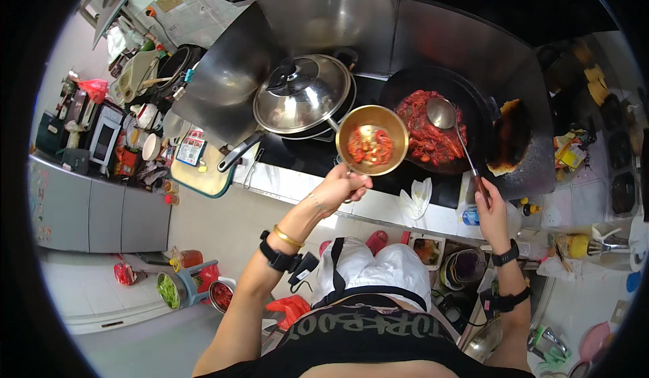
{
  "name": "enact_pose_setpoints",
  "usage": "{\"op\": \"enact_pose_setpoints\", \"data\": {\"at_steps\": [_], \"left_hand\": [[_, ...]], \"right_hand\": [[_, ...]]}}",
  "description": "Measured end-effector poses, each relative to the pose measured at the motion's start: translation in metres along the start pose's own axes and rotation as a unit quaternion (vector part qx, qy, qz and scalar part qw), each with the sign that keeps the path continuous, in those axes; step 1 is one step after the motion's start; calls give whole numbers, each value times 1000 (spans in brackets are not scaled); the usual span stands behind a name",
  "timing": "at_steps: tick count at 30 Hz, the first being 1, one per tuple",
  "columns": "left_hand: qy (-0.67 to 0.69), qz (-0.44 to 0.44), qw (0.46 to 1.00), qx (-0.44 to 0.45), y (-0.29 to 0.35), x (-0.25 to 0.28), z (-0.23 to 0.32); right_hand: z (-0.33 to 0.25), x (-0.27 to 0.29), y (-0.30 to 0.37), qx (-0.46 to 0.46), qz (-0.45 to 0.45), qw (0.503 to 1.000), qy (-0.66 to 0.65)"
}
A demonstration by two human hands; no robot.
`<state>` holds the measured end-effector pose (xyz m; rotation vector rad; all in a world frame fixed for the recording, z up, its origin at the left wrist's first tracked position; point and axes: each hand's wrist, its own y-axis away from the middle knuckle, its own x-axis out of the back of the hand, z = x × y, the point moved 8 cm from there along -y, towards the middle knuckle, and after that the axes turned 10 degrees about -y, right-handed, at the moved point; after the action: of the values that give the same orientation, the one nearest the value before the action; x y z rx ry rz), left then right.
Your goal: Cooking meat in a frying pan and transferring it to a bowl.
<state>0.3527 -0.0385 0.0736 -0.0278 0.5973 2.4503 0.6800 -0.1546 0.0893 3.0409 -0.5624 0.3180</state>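
My left hand [345, 187] is closed on the near edge of a gold-coloured metal bowl [346, 124], tilted so its inside shows. Chopped red pieces [370, 149], perhaps chilli, lie in the bottom of it. Over to the right, my right hand [491, 209] grips the brown handle of a ladle [443, 114]. Its metal head rests on a dark red, saucy heap of food [426, 128] in a wide black wok [405, 84]. The bowl is held just left of the wok, above the stove.
A pan with a domed steel lid [304, 101] stands left of the wok. On the counter's left lie a cutting board [196, 177] and tongs [253, 168]. A crumpled white tissue [416, 199] sits at the front edge. A blackened board-like piece [512, 138] stands right of the wok.
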Motion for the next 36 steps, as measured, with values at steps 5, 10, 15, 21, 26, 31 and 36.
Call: {"op": "enact_pose_setpoints", "data": {"at_steps": [5,10,15,21,26,31,36], "left_hand": [[0,48,999,16,17,18,5],[-20,-20,999,46,7,4,-10],[7,-18,998,52,5,-4,-5],[14,-48,997,56,-4,-11,-5],[18,-8,999,49,0,-3,0],[8,11,999,40,9,3,12],[2,23,999,39,11,8,13]], "right_hand": [[-36,9,37,36,-33,969,242],[14,4,23,-85,-49,994,43],[8,-5,21,-315,-37,929,-190],[10,-23,2,-302,-75,911,-270],[-5,-25,5,-20,-56,994,91],[-18,1,31,-226,-48,969,-92],[-32,10,32,-320,-91,931,-149]]}}
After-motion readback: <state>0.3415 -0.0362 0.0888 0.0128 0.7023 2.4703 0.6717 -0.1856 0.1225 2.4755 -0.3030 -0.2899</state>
